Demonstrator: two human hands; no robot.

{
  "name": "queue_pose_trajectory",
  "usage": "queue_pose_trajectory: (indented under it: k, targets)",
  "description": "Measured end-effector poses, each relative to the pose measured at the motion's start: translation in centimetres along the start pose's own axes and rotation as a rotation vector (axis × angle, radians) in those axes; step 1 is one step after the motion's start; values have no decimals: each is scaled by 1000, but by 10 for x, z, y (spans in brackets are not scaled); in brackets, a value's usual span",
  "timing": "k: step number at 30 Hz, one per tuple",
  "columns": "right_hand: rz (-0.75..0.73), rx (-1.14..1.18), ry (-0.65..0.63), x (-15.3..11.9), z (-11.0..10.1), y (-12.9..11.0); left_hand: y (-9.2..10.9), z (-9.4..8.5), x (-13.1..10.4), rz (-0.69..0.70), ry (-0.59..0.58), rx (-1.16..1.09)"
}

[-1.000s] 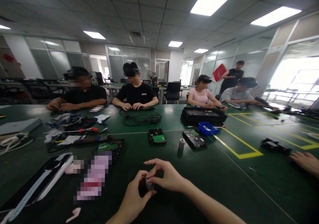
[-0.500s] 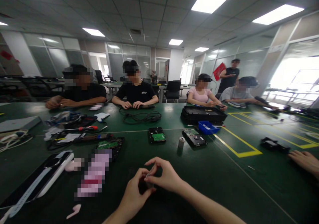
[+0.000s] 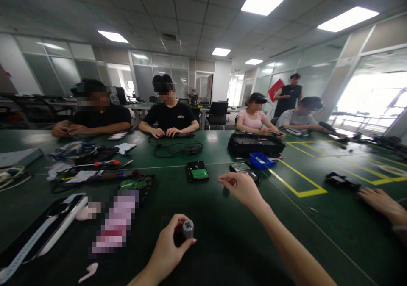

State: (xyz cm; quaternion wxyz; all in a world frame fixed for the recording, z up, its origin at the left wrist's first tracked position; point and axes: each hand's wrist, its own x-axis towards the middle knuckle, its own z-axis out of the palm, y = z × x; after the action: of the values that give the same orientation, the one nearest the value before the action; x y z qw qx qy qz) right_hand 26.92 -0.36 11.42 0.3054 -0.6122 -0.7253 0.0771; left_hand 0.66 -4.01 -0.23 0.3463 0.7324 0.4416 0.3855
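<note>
Across the green table (image 3: 280, 239), a black housing (image 3: 257, 145) is set toward the far side. Right hand (image 3: 246, 189) extended, fingers bent, thumb drawn near; whether anything is gripped cannot be told. Left hand (image 3: 171, 240) half-curled. Behind the right, a hard drive (image 3: 240, 166) is partly hidden. In the left, a metal cylinder (image 3: 188, 228) is held, end face up.

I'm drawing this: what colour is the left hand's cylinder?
Grey; the cylinder shows best in the head view.
</note>
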Motion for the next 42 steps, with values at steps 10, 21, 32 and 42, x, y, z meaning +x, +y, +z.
queue_pose_trajectory:
  k: [10, 21, 32, 42]
  targets:
    - [-53, -45, 46, -21, 7, -32, 4, -2, 0, -5, 30, -28]
    - [-343, 313, -278, -42, 78, -57, 7, -4, 1, 27, -34, -107]
    - [-278, 412, -253, -42, 76, -58, 8, -4, 0, 0, -15, -99]
    - [-108, 471, -194, -66, 72, 30, 7, -4, -1, -11, -26, -91]
